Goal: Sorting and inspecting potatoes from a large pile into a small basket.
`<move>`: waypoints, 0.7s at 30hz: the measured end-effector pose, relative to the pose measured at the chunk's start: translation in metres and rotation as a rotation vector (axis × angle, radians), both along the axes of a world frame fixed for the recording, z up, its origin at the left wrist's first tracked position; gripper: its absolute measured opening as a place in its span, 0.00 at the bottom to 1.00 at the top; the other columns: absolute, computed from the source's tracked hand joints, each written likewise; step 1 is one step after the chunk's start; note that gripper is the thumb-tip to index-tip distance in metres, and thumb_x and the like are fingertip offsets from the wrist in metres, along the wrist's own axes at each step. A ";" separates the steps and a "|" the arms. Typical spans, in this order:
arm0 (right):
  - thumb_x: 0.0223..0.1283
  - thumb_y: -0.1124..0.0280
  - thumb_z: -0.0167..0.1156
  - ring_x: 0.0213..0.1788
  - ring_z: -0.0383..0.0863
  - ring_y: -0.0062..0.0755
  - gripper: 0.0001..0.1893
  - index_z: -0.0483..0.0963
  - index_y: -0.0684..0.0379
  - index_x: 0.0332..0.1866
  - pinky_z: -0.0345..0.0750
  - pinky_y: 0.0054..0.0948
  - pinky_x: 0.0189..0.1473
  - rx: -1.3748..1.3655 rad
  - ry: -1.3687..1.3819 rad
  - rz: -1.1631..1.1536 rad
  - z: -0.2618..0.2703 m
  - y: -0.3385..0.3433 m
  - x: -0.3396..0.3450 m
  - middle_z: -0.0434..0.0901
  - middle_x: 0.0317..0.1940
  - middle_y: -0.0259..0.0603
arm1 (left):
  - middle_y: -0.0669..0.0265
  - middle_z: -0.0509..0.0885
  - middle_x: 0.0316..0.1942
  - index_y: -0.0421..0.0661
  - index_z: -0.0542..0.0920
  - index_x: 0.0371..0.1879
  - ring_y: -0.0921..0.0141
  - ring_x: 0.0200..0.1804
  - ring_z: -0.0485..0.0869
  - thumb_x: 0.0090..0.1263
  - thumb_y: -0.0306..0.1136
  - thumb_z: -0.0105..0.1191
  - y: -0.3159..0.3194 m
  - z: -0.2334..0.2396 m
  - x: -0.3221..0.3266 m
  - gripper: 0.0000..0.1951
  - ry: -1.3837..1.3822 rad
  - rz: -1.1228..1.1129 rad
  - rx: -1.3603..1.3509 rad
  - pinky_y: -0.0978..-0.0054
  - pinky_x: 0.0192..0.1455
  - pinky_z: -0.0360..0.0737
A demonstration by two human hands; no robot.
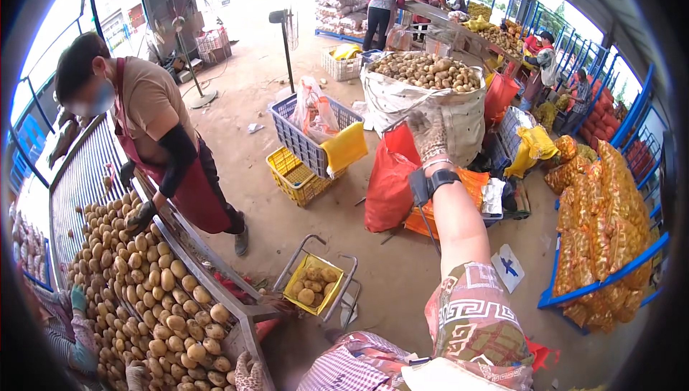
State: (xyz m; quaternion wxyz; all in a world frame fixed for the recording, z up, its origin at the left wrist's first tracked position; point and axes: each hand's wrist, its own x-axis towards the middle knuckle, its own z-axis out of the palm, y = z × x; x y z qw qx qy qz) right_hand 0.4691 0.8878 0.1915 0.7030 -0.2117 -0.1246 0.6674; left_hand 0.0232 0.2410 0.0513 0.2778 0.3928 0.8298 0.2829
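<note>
My right hand [429, 131], in a spotted glove, reaches out past the top of a red mesh bag [392, 184], in front of a large white bulk sack [430, 108] heaped with potatoes. Motion blurs its fingers, so I cannot see if it holds anything. At the bottom edge, my left hand [248, 372], in a matching glove, is partly cut off beside the metal rim of a sorting table. Many potatoes [156, 283] cover that table's rollers. A yellow-lined holder [313, 283] with several potatoes stands on the floor by the table's corner.
A co-worker [161, 122] in a maroon apron handles potatoes across the table; other gloved hands [81, 302] work at left. A grey crate [312, 130] sits above a yellow crate [301, 178]. Filled net bags [603, 240] lie on a blue pallet frame at right. Fans stand behind.
</note>
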 end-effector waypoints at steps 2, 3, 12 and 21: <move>0.69 0.50 0.62 0.42 0.85 0.45 0.24 0.74 0.62 0.53 0.85 0.41 0.51 0.087 -0.076 0.210 -0.001 -0.021 -0.058 0.84 0.42 0.46 | 0.51 0.83 0.60 0.48 0.74 0.69 0.57 0.61 0.81 0.74 0.39 0.60 -0.009 -0.009 0.000 0.25 0.067 0.032 0.078 0.64 0.65 0.76; 0.68 0.52 0.63 0.40 0.85 0.42 0.20 0.76 0.59 0.51 0.85 0.39 0.49 0.153 -0.106 0.348 -0.012 -0.046 -0.091 0.84 0.40 0.44 | 0.51 0.82 0.61 0.48 0.74 0.69 0.56 0.62 0.80 0.73 0.39 0.60 -0.017 -0.011 0.001 0.26 0.106 0.053 0.107 0.64 0.66 0.76; 0.69 0.52 0.61 0.58 0.81 0.50 0.26 0.74 0.62 0.60 0.78 0.41 0.58 0.984 -1.222 1.372 -0.086 -0.340 -0.319 0.82 0.53 0.53 | 0.46 0.65 0.74 0.40 0.67 0.73 0.49 0.77 0.59 0.69 0.45 0.57 -0.138 0.015 0.067 0.35 0.529 0.328 -0.486 0.52 0.80 0.53; 0.62 0.60 0.67 0.60 0.80 0.53 0.27 0.73 0.59 0.64 0.77 0.43 0.63 2.226 -1.393 1.334 -0.081 -0.544 -0.403 0.78 0.61 0.53 | 0.54 0.65 0.76 0.46 0.67 0.73 0.56 0.78 0.61 0.68 0.38 0.58 -0.194 -0.009 0.146 0.33 0.303 0.659 -0.331 0.52 0.81 0.53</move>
